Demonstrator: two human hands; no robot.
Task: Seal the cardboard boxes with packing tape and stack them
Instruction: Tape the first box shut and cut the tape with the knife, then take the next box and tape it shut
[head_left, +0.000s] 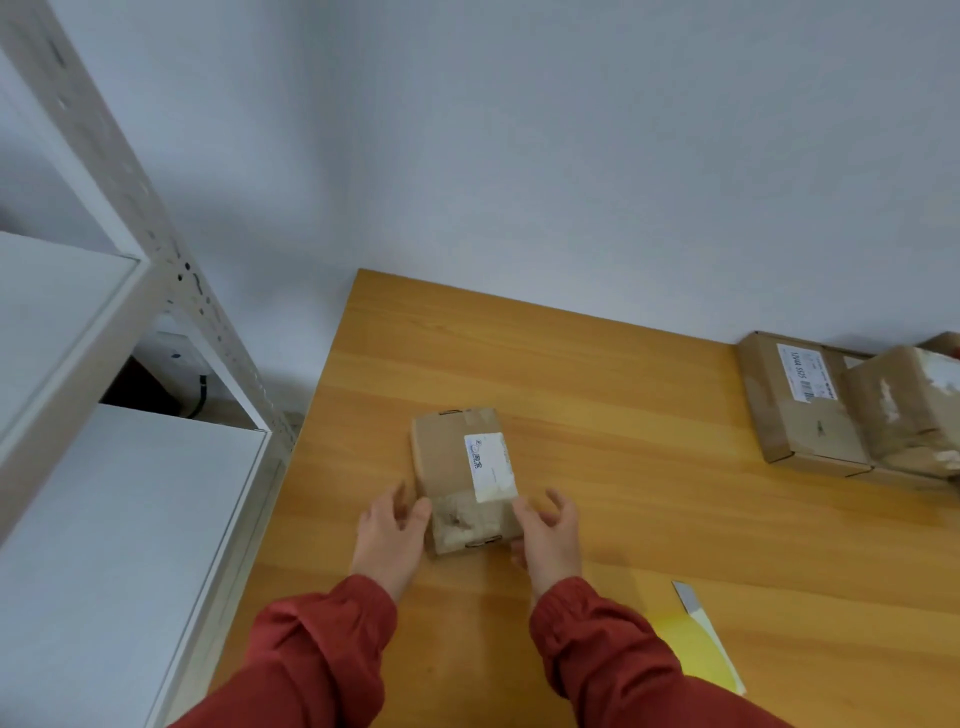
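Probably light and stiff, the small labelled cardboard box (467, 473) lies flat mid-table; its long sides look best to grasp. The left hand (389, 527) and right hand (551, 530) flank its near end, fingers loosely spread, thumbs touching it, gripping nothing. Other cardboard boxes (802, 410) sit far right.

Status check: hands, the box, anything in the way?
Left hand, right hand open, flanking small box. Box flat on table, label up. Other boxes far right, yellow sheet near right sleeve; neither blocks.
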